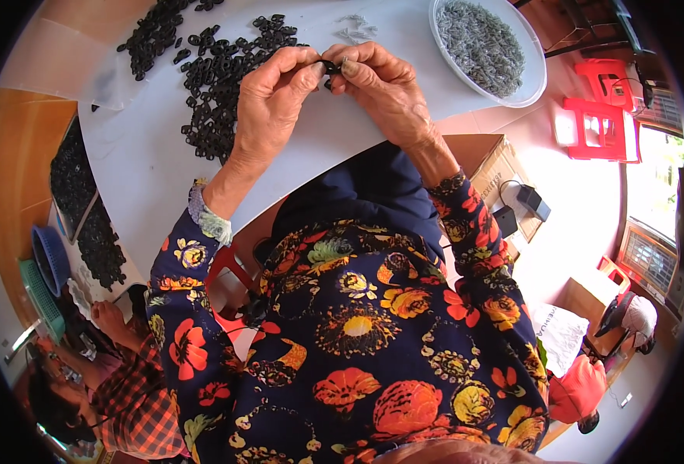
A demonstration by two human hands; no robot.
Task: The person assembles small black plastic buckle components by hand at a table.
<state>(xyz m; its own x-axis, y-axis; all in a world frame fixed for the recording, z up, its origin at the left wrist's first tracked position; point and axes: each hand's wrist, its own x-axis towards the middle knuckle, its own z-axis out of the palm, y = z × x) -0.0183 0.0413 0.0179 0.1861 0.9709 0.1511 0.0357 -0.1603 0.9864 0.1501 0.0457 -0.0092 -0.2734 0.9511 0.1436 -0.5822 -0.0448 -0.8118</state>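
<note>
Over the white table (295,162), my left hand (276,97) and my right hand (388,93) meet at their fingertips. Between thumbs and forefingers they pinch a small black plastic part (329,68), mostly covered by the fingers. Close beside my left hand spreads a heap of similar black plastic parts (210,85), looped in shape. Beyond my right hand, a few loose clear-grey slender pieces (355,31) lie on the tabletop. A round white basin (541,73) at the table's right end holds a mass of such grey pieces (481,50).
Another black pile (152,39) lies at the far left by a translucent sheet (86,58). On my left a person in a checked shirt (137,402) sits near blue (50,259) and green baskets (40,298). Rightward are a cardboard box (481,158) and red stools (597,127).
</note>
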